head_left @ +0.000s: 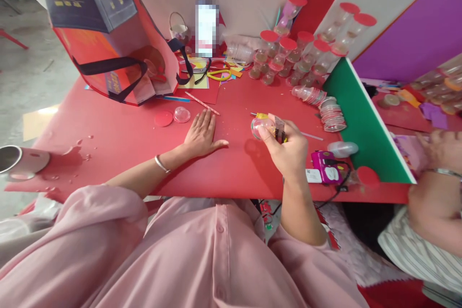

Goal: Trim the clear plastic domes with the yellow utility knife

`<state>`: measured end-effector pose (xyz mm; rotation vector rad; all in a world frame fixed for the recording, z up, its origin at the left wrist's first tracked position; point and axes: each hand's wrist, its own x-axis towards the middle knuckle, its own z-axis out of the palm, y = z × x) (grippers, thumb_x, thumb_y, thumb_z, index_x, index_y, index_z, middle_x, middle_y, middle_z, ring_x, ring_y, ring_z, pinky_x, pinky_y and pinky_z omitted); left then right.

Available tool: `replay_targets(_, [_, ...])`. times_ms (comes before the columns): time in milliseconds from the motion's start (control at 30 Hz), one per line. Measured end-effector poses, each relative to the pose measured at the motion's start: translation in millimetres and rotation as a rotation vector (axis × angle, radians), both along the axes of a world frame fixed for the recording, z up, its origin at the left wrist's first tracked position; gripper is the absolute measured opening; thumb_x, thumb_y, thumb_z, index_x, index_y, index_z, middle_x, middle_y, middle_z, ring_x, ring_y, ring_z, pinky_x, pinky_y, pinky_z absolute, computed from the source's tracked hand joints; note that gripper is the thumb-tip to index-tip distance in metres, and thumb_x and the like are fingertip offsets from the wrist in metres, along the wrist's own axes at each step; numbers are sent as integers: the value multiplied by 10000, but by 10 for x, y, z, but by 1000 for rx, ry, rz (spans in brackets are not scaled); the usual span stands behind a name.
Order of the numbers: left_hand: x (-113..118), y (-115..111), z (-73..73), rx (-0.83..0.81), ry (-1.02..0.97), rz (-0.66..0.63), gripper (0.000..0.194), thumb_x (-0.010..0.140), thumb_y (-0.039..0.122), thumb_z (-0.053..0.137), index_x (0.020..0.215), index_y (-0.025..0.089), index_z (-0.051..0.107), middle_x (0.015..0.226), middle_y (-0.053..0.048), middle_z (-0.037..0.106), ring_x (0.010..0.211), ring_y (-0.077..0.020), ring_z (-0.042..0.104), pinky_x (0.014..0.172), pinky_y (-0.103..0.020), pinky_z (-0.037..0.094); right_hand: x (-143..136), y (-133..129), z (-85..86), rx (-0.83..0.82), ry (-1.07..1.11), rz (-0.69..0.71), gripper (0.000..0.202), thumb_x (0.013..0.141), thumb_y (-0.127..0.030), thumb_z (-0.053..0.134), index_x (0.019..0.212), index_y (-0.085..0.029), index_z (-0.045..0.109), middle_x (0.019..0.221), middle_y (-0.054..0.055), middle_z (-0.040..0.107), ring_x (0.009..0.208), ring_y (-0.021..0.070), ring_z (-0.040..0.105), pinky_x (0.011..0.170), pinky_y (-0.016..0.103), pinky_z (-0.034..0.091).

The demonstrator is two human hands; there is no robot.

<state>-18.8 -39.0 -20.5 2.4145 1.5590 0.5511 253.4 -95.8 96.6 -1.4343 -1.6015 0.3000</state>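
My left hand (202, 134) lies flat on the red tabletop (231, 173), palm down, thumb out to the side, holding nothing. By its fingertips are a patterned thin stick (202, 103), a small clear plastic cup (181, 114) and a red disc (163, 118). Above the table, my right hand (288, 147) is closed around a clear plastic cup (257, 128), thumb across its side. A yellow-and-black tool (262, 116) with a thin metal tip is in the same hand, pointing left; its grip is partly hidden by the fingers.
Red-capped clear cup pairs (277, 53) stand at the back right, with nested cups (332, 114) beside a green divider (364, 120). A purple device (327, 166) with a cable lies right. A large bag (126, 53), phone (207, 29), scissors (220, 75), mug (25, 162) and co-worker's arm (438, 197) surround.
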Motion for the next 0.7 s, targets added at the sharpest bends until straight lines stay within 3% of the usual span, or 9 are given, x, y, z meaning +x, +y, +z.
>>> replay_targets(67, [255, 5, 10, -20, 8, -32, 1311, 802, 956, 473, 1639, -37, 294, 1728, -365, 171, 1640, -515, 114, 1326, -662, 101, -9, -13, 13, 4, -1, 8, 393, 922, -526, 759, 1209, -259, 790, 1140, 82, 798, 1021, 247, 762, 992, 450, 590])
replay_targets(133, [594, -224, 28, -33, -15, -146, 1286, 827, 953, 423, 1654, -18, 261, 1733, -347, 179, 1651, -481, 106, 1338, -638, 91, 6, -30, 50, 1, -2, 12, 394, 925, -513, 763, 1225, -258, 784, 1158, 80, 795, 1036, 243, 761, 986, 437, 595])
replay_targets(233, [999, -740, 85, -33, -91, -603, 1189, 902, 900, 376, 1689, 33, 168, 1741, -282, 249, 1667, -358, 177, 1364, -493, 183, 65, -69, 158, 19, -22, -9, 392, 920, -492, 774, 1229, -250, 782, 1146, 79, 792, 1021, 233, 763, 941, 402, 608])
replay_targets(267, [1031, -857, 113, -8, -118, -671, 1169, 914, 885, 382, 1696, 49, 146, 1748, -263, 251, 1673, -333, 167, 1364, -465, 205, 94, -87, 203, 29, -34, -25, 392, 917, -490, 776, 1226, -248, 784, 1139, 79, 792, 1008, 231, 764, 923, 395, 612])
replay_targets(333, [883, -906, 167, 85, -160, -542, 1140, 932, 844, 430, 1701, 67, 108, 1755, -269, 222, 1681, -339, 114, 1369, -512, 177, 158, -132, 287, 48, -63, -55, 394, 912, -492, 778, 1220, -246, 785, 1131, 82, 791, 985, 230, 765, 897, 390, 619])
replay_targets(467, [235, -500, 173, 78, -43, -15, 1119, 926, 835, 460, 1677, 44, 209, 1744, -325, 189, 1664, -442, 94, 1332, -668, 129, 266, -212, 356, 60, -86, -58, 395, 908, -485, 777, 1218, -241, 781, 1111, 79, 788, 991, 235, 762, 907, 399, 624])
replay_targets(533, [204, -419, 138, 4, 28, 34, 1226, 870, 898, 461, 1639, -38, 269, 1718, -381, 186, 1644, -505, 102, 1316, -693, 126, 281, -227, 351, 51, -83, -50, 391, 912, -482, 774, 1216, -235, 779, 1096, 75, 787, 988, 235, 763, 910, 402, 624])
replay_targets(600, [526, -605, 121, -58, 46, -97, 1299, 814, 938, 485, 1633, -50, 287, 1722, -382, 161, 1639, -524, 96, 1317, -693, 109, 268, -230, 363, 59, -90, -51, 393, 921, -488, 765, 1221, -234, 774, 1096, 77, 783, 1000, 240, 762, 917, 410, 623])
replay_targets(700, [1335, -1232, 186, -129, -102, -669, 1135, 914, 830, 504, 1605, -58, 352, 1699, -363, 278, 1636, -470, 214, 1336, -615, 187, 234, -244, 461, 95, -137, -50, 393, 938, -496, 748, 1242, -247, 763, 1114, 91, 776, 1037, 258, 753, 935, 434, 620])
